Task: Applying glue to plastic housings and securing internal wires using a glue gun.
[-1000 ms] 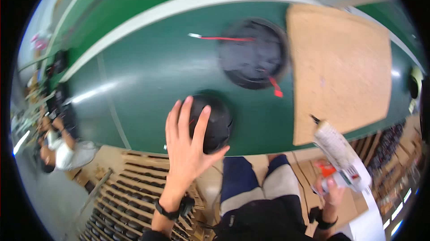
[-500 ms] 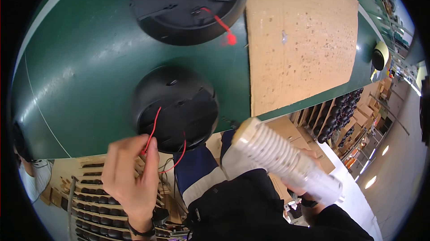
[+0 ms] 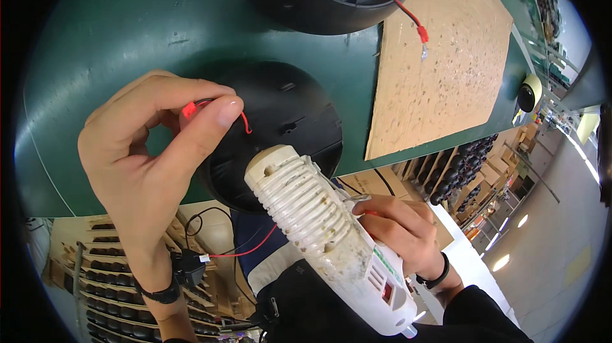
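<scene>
My left hand (image 3: pixel 153 132) pinches a thin red-and-black wire (image 3: pixel 245 121) between thumb and forefinger, with its red plug (image 3: pixel 189 109) showing between the fingers. Behind it lies a round black plastic housing (image 3: pixel 306 110) at the table's near edge, partly hidden by that hand. In my right hand (image 3: pixel 401 231) is a white hot glue gun (image 3: pixel 319 215), stained and ribbed, its tip pointing up and left over the housing. A clear glue stick end (image 3: pixel 409 330) pokes from its rear. A second red wire (image 3: pixel 248 250) ends in a white plug by my left wrist.
Another black housing (image 3: pixel 319 8) sits at the far side, its red-plugged wire (image 3: pixel 408 11) trailing over a glue-spotted cardboard sheet (image 3: pixel 446 69) on the green table (image 3: pixel 121 37). Racks of dark round parts (image 3: pixel 121 279) stand below left, and more shelves (image 3: pixel 465 167) at the right.
My left hand has risen and moved left with the wire. The glue gun has swung left, its tip now over the near housing. The whole view has shifted.
</scene>
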Motion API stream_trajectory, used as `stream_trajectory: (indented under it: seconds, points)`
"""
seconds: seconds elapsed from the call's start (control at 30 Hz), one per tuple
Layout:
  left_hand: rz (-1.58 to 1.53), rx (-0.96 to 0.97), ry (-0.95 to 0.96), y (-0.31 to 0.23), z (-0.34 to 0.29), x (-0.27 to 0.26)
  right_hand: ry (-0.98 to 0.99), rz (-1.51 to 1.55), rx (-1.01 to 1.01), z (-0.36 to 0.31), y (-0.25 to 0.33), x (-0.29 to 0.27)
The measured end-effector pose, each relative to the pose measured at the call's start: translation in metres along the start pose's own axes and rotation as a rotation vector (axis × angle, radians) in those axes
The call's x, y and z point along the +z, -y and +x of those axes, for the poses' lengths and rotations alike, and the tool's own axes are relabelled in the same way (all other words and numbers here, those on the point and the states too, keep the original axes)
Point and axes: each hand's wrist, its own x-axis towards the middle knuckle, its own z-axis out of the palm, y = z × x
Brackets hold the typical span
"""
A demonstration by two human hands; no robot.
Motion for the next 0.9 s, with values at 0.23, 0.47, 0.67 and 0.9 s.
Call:
stream_trajectory:
  seconds: [0.23, 0.47, 0.67, 0.9]
  points:
    - [-0.023, -0.019, -0.003, 0.000, -0.003, -0.002, 0.005, -0.076, 0.043, 0.000, 0.013, 0.001]
    - [0.020, 0.060, 0.023, 0.004, -0.014, -0.010, 0.002, -0.033, 0.080, -0.003, 0.012, -0.001]
    - [-0.030, 0.132, 0.003, 0.012, -0.028, -0.014, -0.011, -0.060, 0.083, -0.005, 0.015, -0.003]
    - [-0.101, 0.132, 0.101, 0.017, -0.032, -0.014, 0.002, -0.027, 0.063, -0.003, 0.011, -0.004]
